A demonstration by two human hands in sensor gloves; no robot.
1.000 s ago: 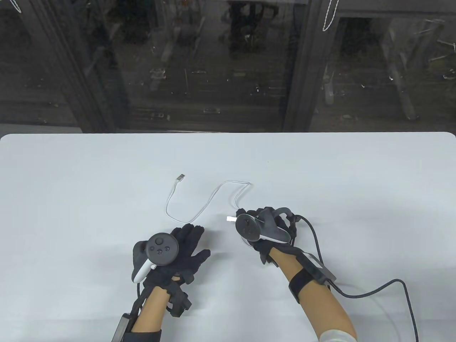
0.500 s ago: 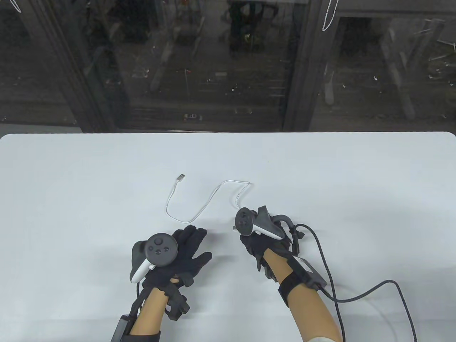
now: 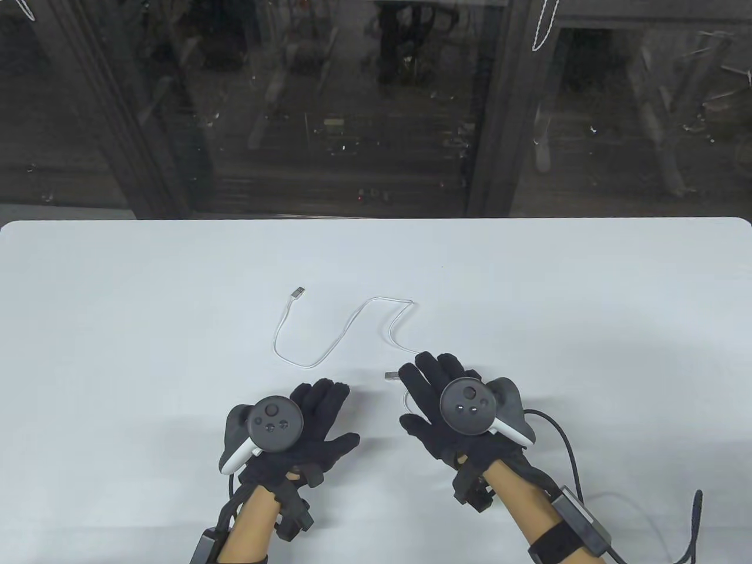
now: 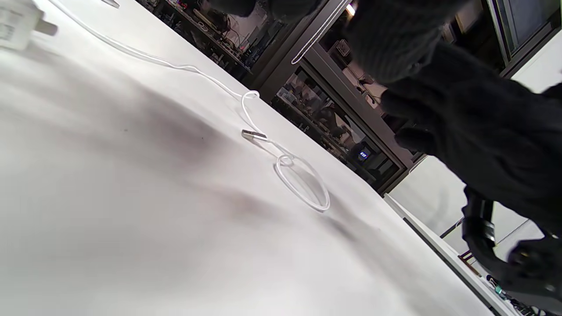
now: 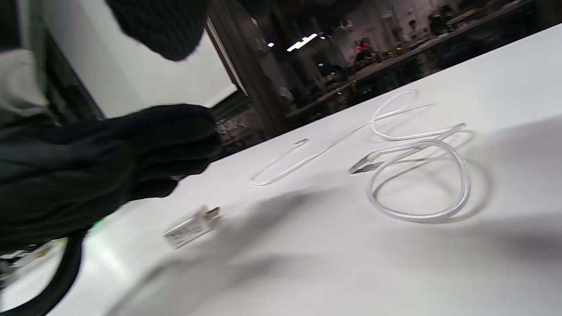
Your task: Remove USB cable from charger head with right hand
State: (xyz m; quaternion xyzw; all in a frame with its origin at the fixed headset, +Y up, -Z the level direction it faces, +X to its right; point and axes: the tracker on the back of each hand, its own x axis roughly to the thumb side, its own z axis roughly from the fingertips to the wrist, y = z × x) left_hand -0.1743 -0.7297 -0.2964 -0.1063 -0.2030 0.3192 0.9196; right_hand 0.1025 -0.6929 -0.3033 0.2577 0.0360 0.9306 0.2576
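Note:
The white USB cable (image 3: 329,346) lies in loose curves on the white table (image 3: 117,305). One plug (image 3: 298,292) lies far left. The other plug (image 3: 390,375) lies free on the table just left of my right hand's fingers, and also shows in the left wrist view (image 4: 253,135) and right wrist view (image 5: 364,166). The white charger head (image 5: 193,226) lies apart from the cable near my left hand, and shows in the left wrist view (image 4: 17,26); the table view hides it. My right hand (image 3: 426,399) is spread flat and holds nothing. My left hand (image 3: 320,420) is spread flat and holds nothing.
A loop of the cable (image 5: 417,184) lies under my right hand. Dark sensor leads (image 3: 564,446) trail from my right wrist across the table's near right. A dark glass wall (image 3: 376,117) stands behind the table's far edge.
My right hand, closed around the cable's plug end, has opened flat and drawn back to the right. The plug now lies on the table. My left hand has shifted slightly right.

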